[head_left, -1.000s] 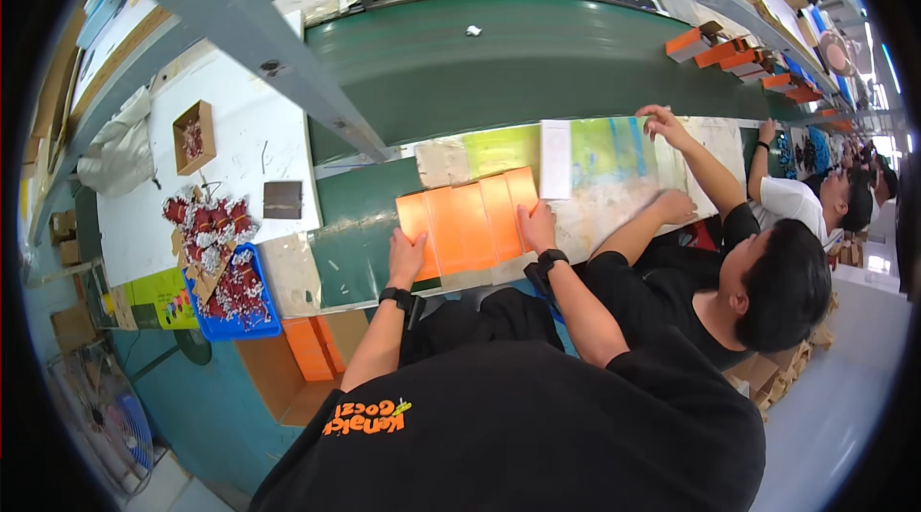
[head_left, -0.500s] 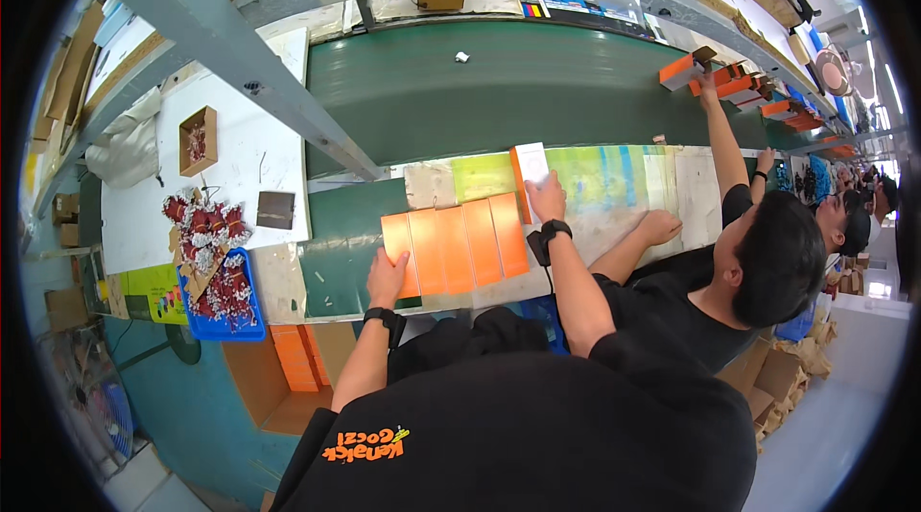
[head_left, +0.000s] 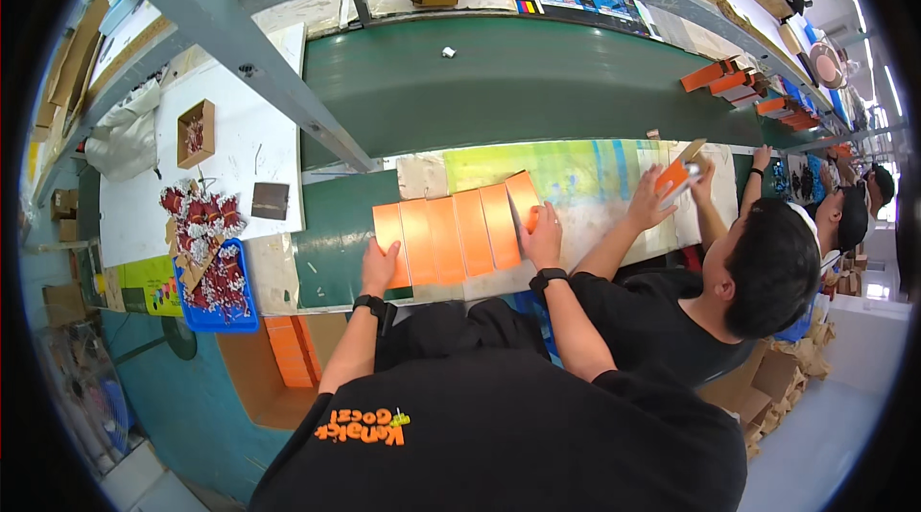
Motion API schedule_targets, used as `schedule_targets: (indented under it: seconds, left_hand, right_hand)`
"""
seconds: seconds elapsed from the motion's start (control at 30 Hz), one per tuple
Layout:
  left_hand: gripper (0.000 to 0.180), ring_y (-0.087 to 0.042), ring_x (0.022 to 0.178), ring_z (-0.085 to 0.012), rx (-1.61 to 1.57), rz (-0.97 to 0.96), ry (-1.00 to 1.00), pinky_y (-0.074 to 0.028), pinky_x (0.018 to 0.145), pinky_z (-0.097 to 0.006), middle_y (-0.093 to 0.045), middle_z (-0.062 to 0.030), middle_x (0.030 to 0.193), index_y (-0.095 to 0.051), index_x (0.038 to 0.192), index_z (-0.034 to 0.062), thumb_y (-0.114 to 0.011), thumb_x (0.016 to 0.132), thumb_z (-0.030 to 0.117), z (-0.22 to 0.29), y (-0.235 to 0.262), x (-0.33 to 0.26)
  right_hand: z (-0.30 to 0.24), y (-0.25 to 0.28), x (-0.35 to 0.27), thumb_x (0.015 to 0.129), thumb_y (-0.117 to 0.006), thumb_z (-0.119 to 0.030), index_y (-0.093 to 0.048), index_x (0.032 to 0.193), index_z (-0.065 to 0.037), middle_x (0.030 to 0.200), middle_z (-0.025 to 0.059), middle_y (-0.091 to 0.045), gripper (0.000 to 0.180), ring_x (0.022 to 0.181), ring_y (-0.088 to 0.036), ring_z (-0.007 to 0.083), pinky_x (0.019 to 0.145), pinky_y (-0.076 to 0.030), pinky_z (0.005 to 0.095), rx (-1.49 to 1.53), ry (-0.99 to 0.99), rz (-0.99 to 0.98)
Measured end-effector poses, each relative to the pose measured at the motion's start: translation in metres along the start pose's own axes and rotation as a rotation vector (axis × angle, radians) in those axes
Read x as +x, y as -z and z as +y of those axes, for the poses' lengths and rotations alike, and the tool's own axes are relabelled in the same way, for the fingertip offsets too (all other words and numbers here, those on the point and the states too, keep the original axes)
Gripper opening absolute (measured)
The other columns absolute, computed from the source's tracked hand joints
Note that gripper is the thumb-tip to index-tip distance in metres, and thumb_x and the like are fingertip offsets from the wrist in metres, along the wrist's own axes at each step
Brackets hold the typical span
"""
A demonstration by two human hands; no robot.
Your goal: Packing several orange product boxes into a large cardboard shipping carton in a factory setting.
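Several flat orange boxes (head_left: 440, 240) lie side by side in a row on the bench before me. At the row's left end my left hand (head_left: 381, 265) is closed on the edge of the outermost box, thumb on top. My right hand (head_left: 543, 236) grips the rightmost orange box (head_left: 523, 197) by its right side. That box leans a little against the row, its top end angled left. Fingers partly hide its right edge.
Beyond the bench runs a green conveyor belt (head_left: 432, 95) with a small white scrap (head_left: 448, 52). A grey metal post (head_left: 251, 66) slants across at left. A blue tray (head_left: 251, 306) holds red-and-white bundles. At right, a co-worker (head_left: 758, 282) handles an orange-and-white box (head_left: 677, 178).
My right hand has brought its box, white face up before, left and nearer, against the row, orange face now up. The co-worker's reaching arm has come back from the belt with a box.
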State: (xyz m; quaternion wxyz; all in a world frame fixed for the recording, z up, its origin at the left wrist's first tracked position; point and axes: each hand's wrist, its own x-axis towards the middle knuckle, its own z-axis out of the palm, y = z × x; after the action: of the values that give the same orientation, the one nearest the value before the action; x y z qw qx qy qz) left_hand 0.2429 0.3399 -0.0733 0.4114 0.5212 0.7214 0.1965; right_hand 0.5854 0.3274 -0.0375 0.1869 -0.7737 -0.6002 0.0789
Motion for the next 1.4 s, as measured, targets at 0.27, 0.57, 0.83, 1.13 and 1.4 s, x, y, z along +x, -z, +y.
schedule_targets:
  seconds: [0.27,0.57,0.83,1.13,1.4]
  left_hand:
    - [0.048,-0.054,0.097,-0.0400,0.000,-0.011,0.033,-0.044,0.080,-0.046,-0.057,-0.0227,0.102,-0.049,0.104,0.0008,-0.062,0.080,0.041,-0.002,0.001,0.004]
    - [0.052,-0.052,0.093,-0.0387,-0.189,0.162,-0.168,-0.045,0.079,-0.046,-0.056,-0.0217,0.094,-0.053,0.105,-0.0018,-0.073,0.066,0.028,-0.012,-0.023,-0.011]
    - [0.072,-0.045,0.106,-0.0338,-0.158,0.090,0.042,-0.046,0.080,-0.046,-0.043,-0.0165,0.109,-0.038,0.124,0.0034,-0.071,0.068,0.034,-0.005,-0.003,-0.032]
    - [0.033,-0.062,0.073,-0.0332,-0.385,0.091,-0.231,-0.049,0.065,-0.044,-0.064,-0.0144,0.080,-0.060,0.093,0.0027,-0.072,0.064,0.014,-0.028,0.051,-0.007]
    - [0.073,-0.039,0.112,-0.0371,-0.107,-0.057,-0.070,-0.036,0.097,-0.041,-0.042,-0.0210,0.118,-0.030,0.131,0.0025,-0.072,0.072,0.018,-0.060,0.049,-0.015]
  right_hand:
    - [-0.015,0.016,0.000,0.072,-0.069,-0.021,-0.040,0.123,0.002,0.111,0.0264,-0.054,0.063,0.103,-0.052,0.0404,0.085,-0.043,0.0441,0.250,-0.382,-0.311]
    - [0.063,-0.030,-0.003,0.084,-0.061,-0.029,-0.040,0.125,0.000,0.113,0.0139,-0.055,0.055,0.102,-0.053,0.0231,0.089,-0.041,0.0329,0.515,-0.304,-0.471]
    - [0.035,-0.024,0.013,0.082,-0.065,-0.033,-0.048,0.113,-0.001,0.101,0.0078,-0.057,0.048,0.093,-0.053,0.0171,0.081,-0.043,0.0302,0.493,-0.502,-0.480]
    - [0.037,-0.087,-0.018,0.087,-0.056,-0.032,-0.050,0.096,-0.001,0.081,0.0132,-0.059,0.033,0.076,-0.055,0.0232,0.073,-0.044,0.0408,0.250,-0.502,-0.476]
    - [-0.035,-0.021,-0.009,0.075,-0.068,-0.031,-0.040,0.126,0.002,0.090,0.0229,-0.063,0.067,0.083,-0.062,0.0371,0.072,-0.049,0.0415,0.183,-0.289,-0.158]
